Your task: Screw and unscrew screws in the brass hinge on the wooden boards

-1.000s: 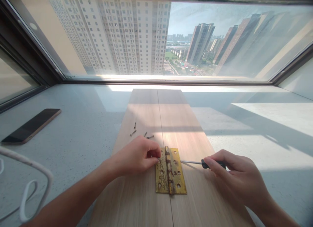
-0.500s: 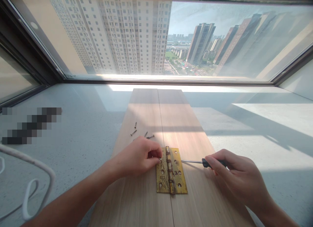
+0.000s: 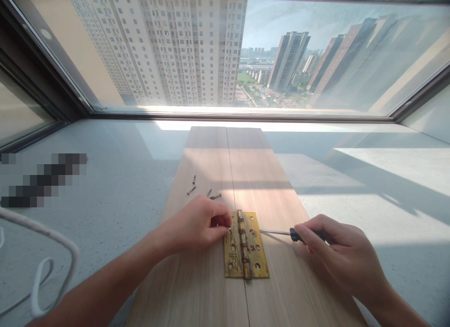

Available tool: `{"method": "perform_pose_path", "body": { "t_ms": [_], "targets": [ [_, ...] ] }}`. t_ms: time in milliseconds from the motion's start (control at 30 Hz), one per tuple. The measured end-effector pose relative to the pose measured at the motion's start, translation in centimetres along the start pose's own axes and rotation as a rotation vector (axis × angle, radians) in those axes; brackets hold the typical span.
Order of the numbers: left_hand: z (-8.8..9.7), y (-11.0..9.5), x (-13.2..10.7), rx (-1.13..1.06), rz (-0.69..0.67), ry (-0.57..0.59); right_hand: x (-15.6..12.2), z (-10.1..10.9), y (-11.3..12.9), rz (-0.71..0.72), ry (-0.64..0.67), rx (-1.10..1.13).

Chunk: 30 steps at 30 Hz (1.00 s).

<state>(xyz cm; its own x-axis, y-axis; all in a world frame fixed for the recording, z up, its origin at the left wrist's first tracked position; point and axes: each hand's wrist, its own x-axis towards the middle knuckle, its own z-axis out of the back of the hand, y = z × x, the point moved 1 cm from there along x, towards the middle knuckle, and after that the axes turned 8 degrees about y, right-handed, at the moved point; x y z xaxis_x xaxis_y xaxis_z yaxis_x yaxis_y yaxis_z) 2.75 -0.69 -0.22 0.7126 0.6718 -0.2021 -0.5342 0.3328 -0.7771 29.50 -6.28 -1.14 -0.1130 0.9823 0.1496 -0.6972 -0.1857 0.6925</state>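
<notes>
A worn brass hinge (image 3: 253,259) lies unfolded over the seam between two pale wooden boards (image 3: 207,289). My left hand (image 3: 200,224) is at the hinge's upper left leaf, thumb and forefinger pinched on a small screw (image 3: 229,229) that is mostly hidden by the fingertips. My right hand (image 3: 341,252) grips the black handle of a screwdriver (image 3: 277,232). Its metal shaft points left, with the tip by the hinge's right edge. Several loose screws (image 3: 191,191) lie on the left board beyond my left hand. Screw holes show in both leaves.
The boards rest on a speckled white sill (image 3: 123,177) below a large window (image 3: 211,59). A white cable (image 3: 66,242) loops at the left, near my left forearm. A dark pixelated object (image 3: 45,181) sits behind it.
Both hands, the hinge and the screwdriver keep nearly the same places. The whole view has shifted very slightly.
</notes>
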Motion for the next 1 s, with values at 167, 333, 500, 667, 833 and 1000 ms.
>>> {"method": "perform_pose_path", "body": {
  "t_ms": [167,333,500,667,833,1000],
  "targets": [
    [0.03,0.10,-0.02,-0.007,0.004,0.002,-0.04,-0.07,0.05,0.012,-0.008,0.002],
    [0.10,0.09,0.06,-0.007,0.014,0.007,-0.07,-0.10,0.05,0.008,-0.007,-0.017],
    [0.44,0.29,-0.07,-0.013,0.032,-0.006,-0.08,0.16,-0.09,-0.034,-0.004,-0.036],
    [0.54,0.58,-0.08,-0.048,0.052,-0.040,-0.01,0.44,0.06,-0.006,0.030,-0.002],
    [0.19,0.72,0.03,-0.046,0.037,-0.057,-0.05,0.32,0.24,0.006,0.055,0.037],
    [0.25,0.64,0.02,-0.034,0.044,-0.050,-0.13,0.23,0.20,-0.007,0.065,0.071]
  ]
}}
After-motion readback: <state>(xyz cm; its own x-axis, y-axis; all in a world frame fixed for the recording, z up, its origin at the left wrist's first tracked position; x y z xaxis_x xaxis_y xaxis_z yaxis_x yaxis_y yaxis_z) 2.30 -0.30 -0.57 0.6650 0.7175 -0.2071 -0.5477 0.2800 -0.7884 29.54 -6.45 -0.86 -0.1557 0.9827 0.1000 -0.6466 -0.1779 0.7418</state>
